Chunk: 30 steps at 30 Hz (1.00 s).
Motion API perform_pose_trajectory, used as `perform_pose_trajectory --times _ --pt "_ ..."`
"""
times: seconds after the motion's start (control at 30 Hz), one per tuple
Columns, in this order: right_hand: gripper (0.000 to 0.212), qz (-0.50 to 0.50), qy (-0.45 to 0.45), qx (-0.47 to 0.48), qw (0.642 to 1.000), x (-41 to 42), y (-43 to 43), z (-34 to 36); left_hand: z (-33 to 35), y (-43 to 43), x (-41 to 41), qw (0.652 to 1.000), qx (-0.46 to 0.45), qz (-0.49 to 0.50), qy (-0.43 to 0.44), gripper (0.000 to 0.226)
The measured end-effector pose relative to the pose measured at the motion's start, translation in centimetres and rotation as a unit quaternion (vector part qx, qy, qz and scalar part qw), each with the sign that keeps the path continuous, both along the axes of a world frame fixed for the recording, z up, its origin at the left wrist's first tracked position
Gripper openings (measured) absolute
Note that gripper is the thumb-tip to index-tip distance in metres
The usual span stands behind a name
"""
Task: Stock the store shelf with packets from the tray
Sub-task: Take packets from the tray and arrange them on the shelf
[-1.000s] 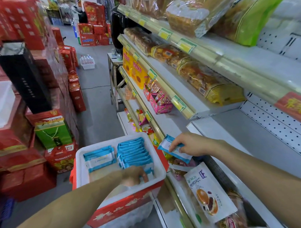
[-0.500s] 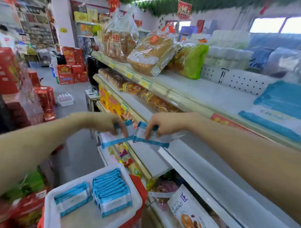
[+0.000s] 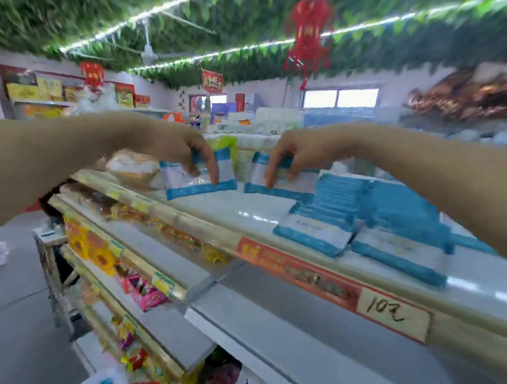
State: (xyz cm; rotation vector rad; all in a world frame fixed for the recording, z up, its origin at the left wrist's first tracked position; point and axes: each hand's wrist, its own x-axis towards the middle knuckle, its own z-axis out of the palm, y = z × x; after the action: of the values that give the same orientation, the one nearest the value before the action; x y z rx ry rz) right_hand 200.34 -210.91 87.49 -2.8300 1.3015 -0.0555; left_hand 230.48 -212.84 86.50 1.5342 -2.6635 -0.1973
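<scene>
Over the top shelf [image 3: 240,213], the left hand [image 3: 190,149] and the right hand [image 3: 288,155] each hold one blue-and-white packet.

Fingers of the left hand curl down over the face of the first packet [image 3: 186,183] and pinch it near its upper edge, so it hangs tilted at the left of the white shelf surface. The right hand grips the second packet [image 3: 293,183] the same way, a little to the right, with a narrow gap between the two. Blur hides whether either lower edge touches the shelf. Just right of the second packet, two rows of like packets [image 3: 341,200] lie overlapped on the shelf, running from far to near. Along the shelf's near edge, a red strip [image 3: 295,271] ends at a handwritten price card [image 3: 391,313]. Lower shelves at the left carry coloured snack bags [image 3: 145,291].
</scene>
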Motion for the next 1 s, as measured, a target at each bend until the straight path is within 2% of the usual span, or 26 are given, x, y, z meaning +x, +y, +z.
perform_pose_trajectory --times 0.17,0.27,0.37,0.53,0.7,1.0 --pt "0.048 -0.149 0.034 -0.008 0.988 -13.3 2.9 1.7 1.1 -1.1 -12.6 0.993 0.005 -0.107 0.043 0.036" --pt "0.048 -0.240 0.042 0.017 0.970 -19.6 5.2 0.5 1.4 -0.9 -19.2 0.983 -0.018 -0.179 0.026 0.042" --pt "0.048 -0.295 0.031 0.040 0.954 -24.2 7.2 -1.7 1.5 -1.1 -24.0 0.975 -0.020 -0.222 0.012 0.037" --pt "0.048 -0.314 -0.026 0.034 0.948 -28.7 8.8 -3.3 1.4 -1.1 -29.2 0.962 -0.027 -0.270 0.041 0.031" --pt "0.050 -0.333 -0.002 0.035 0.942 -31.4 9.0 -4.4 1.5 -1.5 -32.2 0.950 -0.053 -0.302 0.056 0.029" --pt "0.047 -0.311 0.017 0.028 0.950 -30.1 7.7 -7.0 1.9 -2.1 -35.5 0.934 -0.065 -0.338 0.096 0.021"
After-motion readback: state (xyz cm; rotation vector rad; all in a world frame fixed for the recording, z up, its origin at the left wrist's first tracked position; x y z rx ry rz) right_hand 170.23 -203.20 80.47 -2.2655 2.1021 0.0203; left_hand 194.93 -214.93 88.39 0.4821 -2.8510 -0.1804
